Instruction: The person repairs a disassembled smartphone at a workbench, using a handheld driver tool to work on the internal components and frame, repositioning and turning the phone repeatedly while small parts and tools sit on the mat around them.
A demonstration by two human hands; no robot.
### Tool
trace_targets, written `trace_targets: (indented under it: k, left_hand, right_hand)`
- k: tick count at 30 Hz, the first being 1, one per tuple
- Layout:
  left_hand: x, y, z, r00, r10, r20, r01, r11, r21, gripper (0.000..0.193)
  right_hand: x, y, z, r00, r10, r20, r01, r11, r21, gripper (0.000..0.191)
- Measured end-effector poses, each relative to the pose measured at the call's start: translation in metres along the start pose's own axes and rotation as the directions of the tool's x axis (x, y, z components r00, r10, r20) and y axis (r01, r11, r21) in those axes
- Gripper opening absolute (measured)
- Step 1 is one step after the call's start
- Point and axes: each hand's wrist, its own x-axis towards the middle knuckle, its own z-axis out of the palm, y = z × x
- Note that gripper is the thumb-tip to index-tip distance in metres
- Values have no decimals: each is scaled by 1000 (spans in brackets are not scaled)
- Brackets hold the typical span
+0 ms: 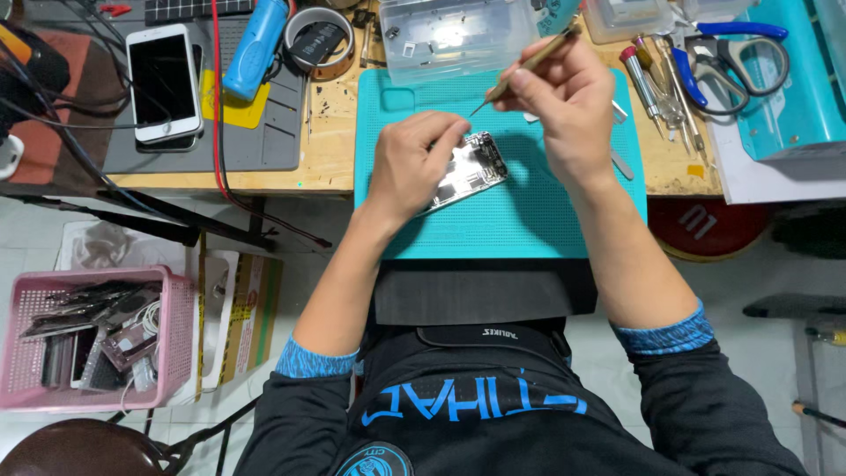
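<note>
An opened phone (pixel 476 169) with its inner parts showing lies on a teal work mat (pixel 529 220) at the wooden bench's front edge. My left hand (pixel 412 163) rests over the phone's left half and pins it down. My right hand (pixel 564 110) grips a thin tool with a tan handle (pixel 529 63), its metal tip pointing down toward the phone's upper end, just above my left fingers.
A clear plastic box (pixel 454 37) sits behind the mat. A white phone (pixel 163 84), a blue tool (pixel 256 46) and a tape roll (pixel 319 40) lie at left; screwdrivers (pixel 652 84) and scissors (pixel 727 57) at right. A pink basket (pixel 88 339) stands on the floor.
</note>
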Motion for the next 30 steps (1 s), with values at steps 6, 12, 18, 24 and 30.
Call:
trace_targets:
  k: [6, 12, 18, 24, 30]
  left_hand:
    - [-2, -32, -23, 929, -289, -230, 272, 957, -105, 15]
    - [-6, -68, -28, 928, -217, -304, 214, 976, -43, 37]
    - [-7, -87, -32, 946, -192, -263, 210, 977, 43, 54]
    - [-3, -92, -32, 944, -203, -262, 232, 969, 84, 59]
    - [-4, -89, -33, 945, -187, -270, 217, 972, 88, 60]
  right_hand:
    - [42, 11, 1, 986, -162, 48, 166, 980, -108, 17]
    - [96, 40, 26, 979, -138, 149, 171, 956, -238, 5]
    - [128, 87, 44, 989, -20, 144, 49, 979, -200, 7]
    - [140, 114, 45, 990, -2, 141, 40, 961, -273, 12]
    - [134, 102, 52, 980, -33, 194, 85, 961, -262, 12]
